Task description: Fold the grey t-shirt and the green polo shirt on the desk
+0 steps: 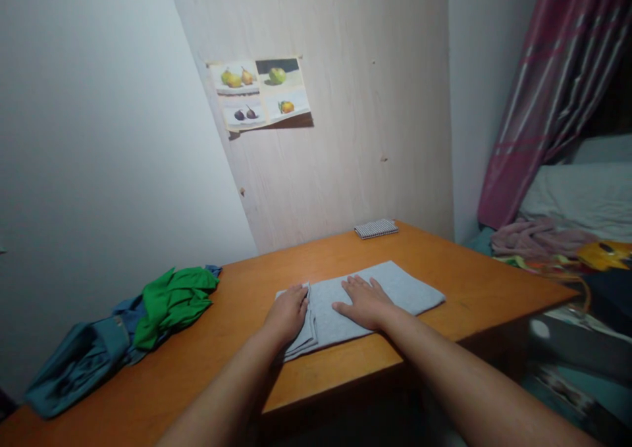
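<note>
A light grey garment (412, 288), folded into a long flat strip, lies on the wooden table in front of me. Its left end is doubled over into a layered flap (309, 335). My left hand (287, 314) rests on this flap, fingers fairly close together and laid along the fold. Toward the middle of the garment, my right hand (364, 301) lies flat with palm down and fingers spread. Neither hand lifts the fabric. The cloth under both palms is hidden.
The orange-brown table (276, 262) meets the wall at the back. A bright green cloth (175, 302) and a teal garment (79, 368) are heaped at the left. A small checked folded cloth (376, 228) sits at the far edge. A pink curtain (523, 118) hangs at right.
</note>
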Demonstrator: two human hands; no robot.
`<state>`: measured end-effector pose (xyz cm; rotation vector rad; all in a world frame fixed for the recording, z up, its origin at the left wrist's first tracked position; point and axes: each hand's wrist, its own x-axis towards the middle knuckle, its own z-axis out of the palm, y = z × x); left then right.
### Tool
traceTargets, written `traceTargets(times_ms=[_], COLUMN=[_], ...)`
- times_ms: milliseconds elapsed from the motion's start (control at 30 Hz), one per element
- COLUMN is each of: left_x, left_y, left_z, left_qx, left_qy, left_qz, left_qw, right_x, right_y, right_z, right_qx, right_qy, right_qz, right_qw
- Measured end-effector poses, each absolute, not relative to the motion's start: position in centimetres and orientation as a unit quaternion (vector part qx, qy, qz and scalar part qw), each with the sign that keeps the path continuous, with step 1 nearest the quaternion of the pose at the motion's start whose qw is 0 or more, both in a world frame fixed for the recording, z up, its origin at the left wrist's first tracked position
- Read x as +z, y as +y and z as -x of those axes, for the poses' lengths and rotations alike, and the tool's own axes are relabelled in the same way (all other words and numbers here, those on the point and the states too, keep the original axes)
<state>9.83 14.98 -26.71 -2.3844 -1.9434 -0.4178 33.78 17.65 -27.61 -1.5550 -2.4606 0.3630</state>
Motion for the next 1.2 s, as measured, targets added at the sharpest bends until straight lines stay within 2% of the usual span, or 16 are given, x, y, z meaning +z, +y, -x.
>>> traceTargets(times_ms=[467,1033,1200], left_x=[-26.4,-26.1,-25.1], left_y=[14.7,14.4,14.4], left_z=[-11.4,-11.9,-11.2], left_qx=[0.018,-0.002,-0.001], left_qy=[-0.663,-0.664,-0.648], left_qz=[0.748,0.748,0.757], left_qw=[0.021,0.009,-0.086], right_x=[-27.6,-28.0,-28.1], right_y=[17.3,17.7,17.8], right_z=[-33.9,-34.1,-34.2], right_qx=[0.119,0.11,0.107], right_qy=[-0.837,-0.838,-0.837], right_qz=[0.523,0.527,0.53], right_qw=[0.108,0.093,0.085])
